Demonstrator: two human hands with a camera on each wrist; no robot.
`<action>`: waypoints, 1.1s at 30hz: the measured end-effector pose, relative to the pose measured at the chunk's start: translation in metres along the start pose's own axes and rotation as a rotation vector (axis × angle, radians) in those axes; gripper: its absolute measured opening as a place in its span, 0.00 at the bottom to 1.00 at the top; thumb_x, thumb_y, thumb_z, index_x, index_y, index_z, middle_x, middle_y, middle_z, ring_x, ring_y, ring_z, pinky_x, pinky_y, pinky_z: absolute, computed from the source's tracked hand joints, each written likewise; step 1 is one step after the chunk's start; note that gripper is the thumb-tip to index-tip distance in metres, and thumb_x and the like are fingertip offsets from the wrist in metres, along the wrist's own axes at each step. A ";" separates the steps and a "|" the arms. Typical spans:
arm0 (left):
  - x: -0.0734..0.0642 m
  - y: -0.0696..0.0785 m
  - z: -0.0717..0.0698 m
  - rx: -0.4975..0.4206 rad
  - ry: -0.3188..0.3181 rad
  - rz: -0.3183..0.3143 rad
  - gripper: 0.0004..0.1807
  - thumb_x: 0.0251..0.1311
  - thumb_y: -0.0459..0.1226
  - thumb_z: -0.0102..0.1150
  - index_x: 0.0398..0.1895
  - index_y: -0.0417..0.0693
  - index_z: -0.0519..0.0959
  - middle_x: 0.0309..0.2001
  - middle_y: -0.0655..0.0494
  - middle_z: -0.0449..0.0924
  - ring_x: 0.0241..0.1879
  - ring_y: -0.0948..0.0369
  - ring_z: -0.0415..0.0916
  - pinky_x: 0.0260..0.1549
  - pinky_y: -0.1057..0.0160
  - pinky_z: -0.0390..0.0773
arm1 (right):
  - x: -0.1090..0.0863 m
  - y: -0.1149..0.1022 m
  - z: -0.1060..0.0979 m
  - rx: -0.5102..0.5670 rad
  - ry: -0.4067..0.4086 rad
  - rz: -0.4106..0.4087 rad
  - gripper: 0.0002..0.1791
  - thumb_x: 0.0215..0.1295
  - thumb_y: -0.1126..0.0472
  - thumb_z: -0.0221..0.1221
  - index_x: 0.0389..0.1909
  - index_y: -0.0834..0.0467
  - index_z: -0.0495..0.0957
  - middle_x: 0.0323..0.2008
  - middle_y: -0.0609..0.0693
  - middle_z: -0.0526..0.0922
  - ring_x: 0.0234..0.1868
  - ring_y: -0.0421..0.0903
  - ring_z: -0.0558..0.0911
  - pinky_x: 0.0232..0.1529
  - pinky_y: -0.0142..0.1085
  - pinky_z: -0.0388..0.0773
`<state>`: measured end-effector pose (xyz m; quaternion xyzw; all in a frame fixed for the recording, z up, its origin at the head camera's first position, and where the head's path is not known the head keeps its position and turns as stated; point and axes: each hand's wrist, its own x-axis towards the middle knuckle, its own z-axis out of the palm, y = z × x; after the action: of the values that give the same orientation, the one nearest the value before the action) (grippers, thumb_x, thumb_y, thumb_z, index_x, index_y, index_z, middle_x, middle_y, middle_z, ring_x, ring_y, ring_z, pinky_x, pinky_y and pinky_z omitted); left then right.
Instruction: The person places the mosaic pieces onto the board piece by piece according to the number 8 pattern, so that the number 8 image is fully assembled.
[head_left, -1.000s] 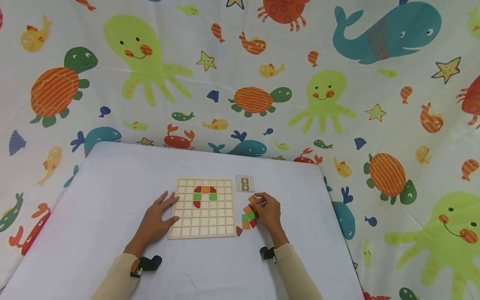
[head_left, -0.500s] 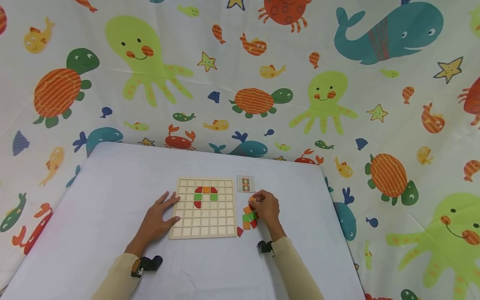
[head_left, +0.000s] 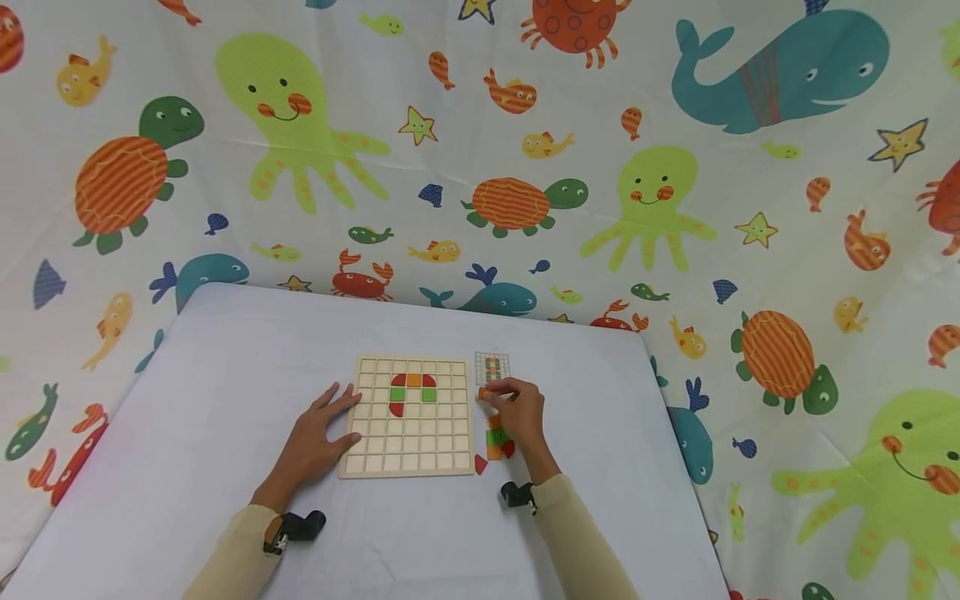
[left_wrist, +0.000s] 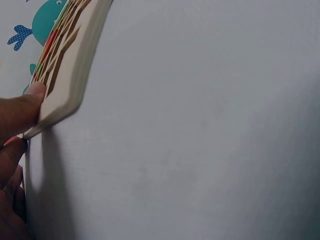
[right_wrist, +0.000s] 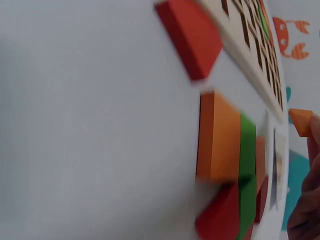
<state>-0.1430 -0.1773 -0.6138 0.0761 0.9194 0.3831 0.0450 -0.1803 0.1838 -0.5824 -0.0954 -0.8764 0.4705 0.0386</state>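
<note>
My right hand (head_left: 525, 417) pinches an orange square tile (head_left: 482, 393) between thumb and fingers, raised just off the board's right edge. In the right wrist view, that orange tile (right_wrist: 301, 121) shows at the fingertips. The wooden grid board (head_left: 412, 442) lies flat on the table. Set in its upper cells are red rounded tiles, one orange square (head_left: 414, 380) and two green squares (head_left: 429, 394). My left hand (head_left: 311, 433) rests at the board's left edge, fingers spread, thumb on the rim. The left wrist view shows the thumb (left_wrist: 35, 92) touching the frame near a corner.
Loose orange, green and red tiles (right_wrist: 225, 145) cluster right of the board, partly under my right hand. A red rounded tile (head_left: 481, 464) lies apart by the board's lower right corner. A small pattern card (head_left: 492, 362) lies at the upper right. Patterned cloth hangs behind the table.
My right hand has picked the orange tile off the top of the loose cluster and carried it left toward the board. The left hand stays where it was.
</note>
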 end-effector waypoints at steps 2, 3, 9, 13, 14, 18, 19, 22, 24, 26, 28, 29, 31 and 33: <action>0.000 0.000 0.000 -0.001 0.001 0.003 0.40 0.62 0.37 0.74 0.78 0.47 0.70 0.83 0.32 0.54 0.81 0.30 0.53 0.74 0.25 0.60 | -0.002 -0.007 0.006 0.019 -0.014 -0.020 0.03 0.64 0.57 0.75 0.38 0.48 0.93 0.36 0.47 0.91 0.28 0.43 0.77 0.25 0.30 0.75; 0.000 0.000 0.000 -0.003 0.002 0.006 0.40 0.62 0.37 0.74 0.78 0.47 0.70 0.83 0.32 0.54 0.81 0.30 0.53 0.74 0.25 0.60 | -0.004 -0.010 0.010 0.031 -0.023 -0.027 0.03 0.64 0.57 0.75 0.38 0.48 0.93 0.35 0.48 0.91 0.27 0.43 0.77 0.24 0.30 0.75; 0.000 0.001 -0.001 -0.007 -0.003 0.005 0.40 0.62 0.37 0.74 0.78 0.46 0.70 0.83 0.32 0.54 0.81 0.30 0.53 0.74 0.26 0.60 | -0.011 -0.025 0.034 0.062 -0.089 -0.052 0.02 0.64 0.55 0.75 0.36 0.47 0.93 0.35 0.45 0.91 0.28 0.42 0.78 0.28 0.31 0.76; 0.000 0.001 -0.001 -0.007 0.004 0.009 0.41 0.62 0.37 0.74 0.78 0.45 0.70 0.83 0.32 0.55 0.81 0.30 0.53 0.75 0.26 0.59 | -0.016 -0.036 0.050 0.106 -0.144 -0.056 0.03 0.64 0.55 0.75 0.37 0.47 0.93 0.35 0.44 0.91 0.30 0.41 0.82 0.31 0.32 0.78; 0.000 0.001 -0.001 -0.007 0.006 0.012 0.41 0.62 0.37 0.74 0.78 0.45 0.70 0.83 0.32 0.55 0.81 0.30 0.53 0.75 0.26 0.59 | -0.017 -0.038 0.054 0.113 -0.157 -0.055 0.03 0.64 0.55 0.75 0.37 0.48 0.93 0.35 0.43 0.91 0.31 0.40 0.82 0.32 0.32 0.79; 0.001 0.000 0.000 -0.008 0.008 0.016 0.41 0.61 0.37 0.74 0.78 0.45 0.70 0.83 0.33 0.56 0.81 0.31 0.53 0.75 0.26 0.59 | -0.021 -0.047 0.066 0.101 -0.192 -0.045 0.03 0.63 0.54 0.75 0.35 0.48 0.93 0.34 0.42 0.91 0.34 0.37 0.84 0.35 0.31 0.81; 0.001 0.000 0.000 -0.008 0.008 0.016 0.41 0.61 0.37 0.74 0.78 0.45 0.70 0.83 0.33 0.56 0.81 0.31 0.53 0.75 0.26 0.59 | -0.021 -0.048 0.070 0.096 -0.195 -0.047 0.03 0.63 0.55 0.75 0.35 0.49 0.93 0.34 0.42 0.91 0.34 0.36 0.85 0.36 0.31 0.82; 0.001 0.000 0.000 -0.013 0.007 0.015 0.41 0.61 0.37 0.74 0.78 0.45 0.70 0.83 0.33 0.56 0.81 0.31 0.53 0.75 0.26 0.59 | -0.023 -0.051 0.077 0.074 -0.197 -0.024 0.02 0.62 0.56 0.76 0.35 0.49 0.93 0.33 0.42 0.91 0.35 0.37 0.84 0.36 0.31 0.81; 0.001 0.000 0.000 -0.012 0.005 0.013 0.41 0.61 0.37 0.74 0.78 0.46 0.70 0.83 0.33 0.56 0.81 0.31 0.53 0.75 0.27 0.59 | -0.024 -0.053 0.081 0.052 -0.189 -0.002 0.02 0.62 0.57 0.76 0.34 0.49 0.93 0.33 0.41 0.89 0.34 0.37 0.83 0.35 0.31 0.80; 0.001 0.000 0.000 -0.012 0.006 0.011 0.41 0.61 0.37 0.74 0.78 0.46 0.70 0.83 0.33 0.56 0.81 0.31 0.53 0.75 0.27 0.59 | -0.025 -0.055 0.084 0.025 -0.175 0.010 0.02 0.62 0.58 0.76 0.34 0.49 0.92 0.32 0.40 0.88 0.33 0.36 0.82 0.35 0.31 0.78; 0.001 0.001 0.000 -0.009 0.007 0.008 0.41 0.61 0.37 0.74 0.78 0.46 0.70 0.83 0.33 0.55 0.81 0.31 0.53 0.75 0.27 0.59 | -0.025 -0.056 0.087 -0.008 -0.159 0.006 0.02 0.62 0.58 0.76 0.33 0.49 0.92 0.31 0.40 0.88 0.32 0.36 0.82 0.34 0.32 0.77; 0.001 0.001 0.000 -0.008 0.008 0.007 0.41 0.61 0.37 0.74 0.78 0.46 0.70 0.83 0.33 0.55 0.81 0.31 0.53 0.75 0.27 0.59 | -0.025 -0.057 0.088 -0.028 -0.156 0.000 0.02 0.62 0.58 0.76 0.32 0.48 0.92 0.30 0.40 0.88 0.32 0.35 0.81 0.33 0.32 0.76; 0.001 0.001 0.000 -0.006 0.008 0.005 0.41 0.61 0.37 0.74 0.78 0.46 0.70 0.83 0.32 0.55 0.81 0.30 0.53 0.74 0.26 0.60 | -0.025 -0.057 0.090 -0.070 -0.154 -0.012 0.03 0.63 0.57 0.76 0.31 0.47 0.92 0.29 0.39 0.88 0.32 0.35 0.81 0.33 0.32 0.75; 0.001 0.001 0.000 -0.003 0.006 0.004 0.41 0.61 0.37 0.74 0.78 0.45 0.70 0.83 0.31 0.55 0.81 0.30 0.53 0.74 0.26 0.60 | -0.024 -0.057 0.092 -0.114 -0.155 -0.021 0.03 0.63 0.55 0.76 0.31 0.45 0.91 0.29 0.38 0.88 0.32 0.34 0.81 0.33 0.33 0.74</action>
<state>-0.1442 -0.1764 -0.6128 0.0766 0.9190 0.3846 0.0415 -0.1783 0.0728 -0.5850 -0.0515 -0.9031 0.4252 -0.0298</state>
